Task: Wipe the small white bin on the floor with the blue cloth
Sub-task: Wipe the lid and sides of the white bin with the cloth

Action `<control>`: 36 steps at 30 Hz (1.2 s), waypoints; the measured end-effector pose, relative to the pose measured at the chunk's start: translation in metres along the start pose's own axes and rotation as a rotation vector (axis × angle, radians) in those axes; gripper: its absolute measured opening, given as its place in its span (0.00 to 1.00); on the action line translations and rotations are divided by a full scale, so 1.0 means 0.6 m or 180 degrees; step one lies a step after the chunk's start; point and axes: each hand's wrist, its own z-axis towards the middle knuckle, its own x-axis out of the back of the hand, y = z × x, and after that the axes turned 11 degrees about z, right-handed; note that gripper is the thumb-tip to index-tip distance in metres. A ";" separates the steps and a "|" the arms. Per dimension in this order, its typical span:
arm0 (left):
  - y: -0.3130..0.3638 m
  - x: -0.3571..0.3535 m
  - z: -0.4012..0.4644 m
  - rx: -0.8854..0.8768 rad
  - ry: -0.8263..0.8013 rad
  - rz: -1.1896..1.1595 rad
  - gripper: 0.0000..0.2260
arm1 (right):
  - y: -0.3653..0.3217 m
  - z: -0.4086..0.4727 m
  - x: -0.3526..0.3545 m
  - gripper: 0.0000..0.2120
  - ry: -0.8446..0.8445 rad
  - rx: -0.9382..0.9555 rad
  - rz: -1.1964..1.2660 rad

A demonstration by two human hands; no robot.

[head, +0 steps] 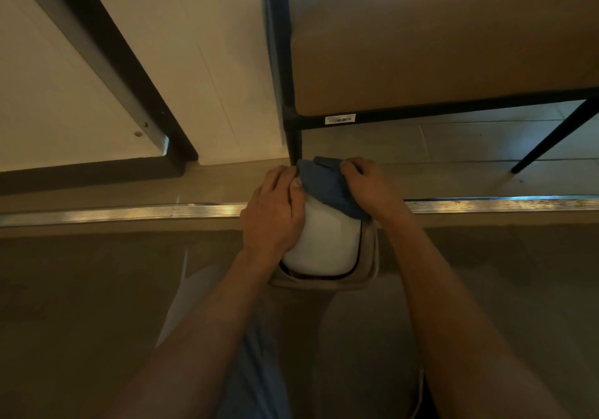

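While left hand (274,214) steadies white bin (327,240), right hand (366,185) presses blue cloth (324,185).

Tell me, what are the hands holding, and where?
The left hand grips the white bin by its left side. The right hand holds the blue cloth bunched against the bin's far end.

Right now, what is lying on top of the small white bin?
The blue cloth covers the far end of the white bin, gripped by the right hand. The left hand holds its side. The surface beneath the cloth is hidden.
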 end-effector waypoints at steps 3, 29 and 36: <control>0.002 0.000 -0.003 -0.0050 0.0041 -0.0005 0.19 | 0.034 -0.084 -0.028 0.22 0.0797 0.0330 0.0398; 0.003 0.004 -0.010 -0.0052 -0.0009 -0.0071 0.19 | 0.076 -0.191 -0.103 0.25 0.1736 0.0295 0.0362; 0.005 0.003 -0.004 0.0041 -0.0009 -0.0049 0.22 | 0.007 -0.017 -0.011 0.18 0.0423 -0.0006 0.0097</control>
